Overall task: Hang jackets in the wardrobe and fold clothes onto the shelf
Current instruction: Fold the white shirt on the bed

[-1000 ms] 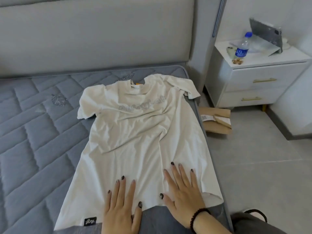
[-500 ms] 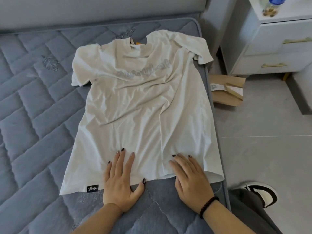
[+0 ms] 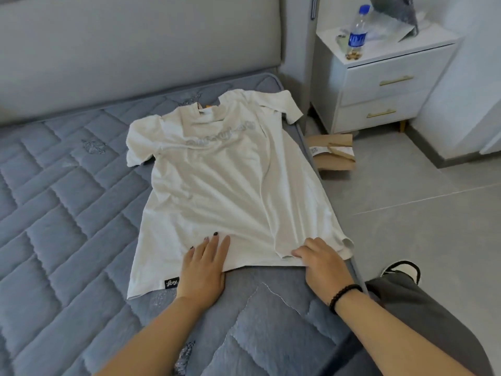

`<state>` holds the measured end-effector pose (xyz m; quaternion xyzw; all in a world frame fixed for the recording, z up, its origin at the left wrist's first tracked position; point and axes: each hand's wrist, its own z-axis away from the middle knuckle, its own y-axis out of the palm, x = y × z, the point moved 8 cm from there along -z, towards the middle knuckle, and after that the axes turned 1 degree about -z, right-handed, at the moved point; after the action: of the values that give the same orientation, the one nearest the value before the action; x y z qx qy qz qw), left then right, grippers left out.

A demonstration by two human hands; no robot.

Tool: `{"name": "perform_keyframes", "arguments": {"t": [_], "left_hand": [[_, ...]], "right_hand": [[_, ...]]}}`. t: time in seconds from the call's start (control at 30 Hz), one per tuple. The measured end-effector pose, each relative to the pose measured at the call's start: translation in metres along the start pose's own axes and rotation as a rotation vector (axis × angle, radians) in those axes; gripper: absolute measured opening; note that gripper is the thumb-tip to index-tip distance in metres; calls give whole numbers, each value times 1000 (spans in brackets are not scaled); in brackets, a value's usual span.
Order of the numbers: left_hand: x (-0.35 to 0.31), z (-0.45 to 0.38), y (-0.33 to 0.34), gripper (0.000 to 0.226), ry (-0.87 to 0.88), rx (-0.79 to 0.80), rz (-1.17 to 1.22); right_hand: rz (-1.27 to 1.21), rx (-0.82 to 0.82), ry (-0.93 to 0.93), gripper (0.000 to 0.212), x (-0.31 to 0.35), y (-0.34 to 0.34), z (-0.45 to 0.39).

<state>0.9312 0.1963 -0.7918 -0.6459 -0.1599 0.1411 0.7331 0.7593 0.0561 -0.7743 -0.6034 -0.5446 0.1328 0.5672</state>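
Since the frame half a second earlier, right hand (image 3: 322,263) has gone from lying flat on the hem to curling its fingers over the hem edge, bunching cloth there; left hand (image 3: 204,267) is unchanged, flat.

Left to right: quilted blue-grey mattress (image 3: 62,213), stitched in a stepped pattern, with a padded grey headboard (image 3: 135,50) behind. White short-sleeved T-shirt (image 3: 217,185) lies spread front-up near the mattress's right edge, soft and creased, pale lettering across the chest, small black label (image 3: 171,283) at the left hem corner. Left hand presses on the hem, fingers straight and together. Right hand grips the hem near its right corner; beaded black bracelet (image 3: 343,297) on that wrist.

Right of the bed: flat cardboard box (image 3: 333,153) on the grey tiled floor; white two-drawer nightstand (image 3: 385,93) with brass handles; clear plastic bottle (image 3: 357,33), blue cap and label, on top.
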Motion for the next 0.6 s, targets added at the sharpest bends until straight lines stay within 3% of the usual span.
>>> {"name": "perform_keyframes", "arguments": {"t": [0.1,0.17,0.27,0.43,0.6], "left_hand": [[34,4,-12,82,-4,63,-205],[60,9,-11,78,-52,96,-230],[84,33,1,69,-119,277,-320],[68,83,7,70,-70,292,-298],[63,124,15,74,-96,249,-196]], "right_hand": [[31,45,-60,56,3,-8,18],[62,28,-68,57,2,-12,18],[47,-27,-55,55,8,-20,17],[48,-21,-48,48,13,-35,35],[130,167,-48,35,13,-37,56]]}}
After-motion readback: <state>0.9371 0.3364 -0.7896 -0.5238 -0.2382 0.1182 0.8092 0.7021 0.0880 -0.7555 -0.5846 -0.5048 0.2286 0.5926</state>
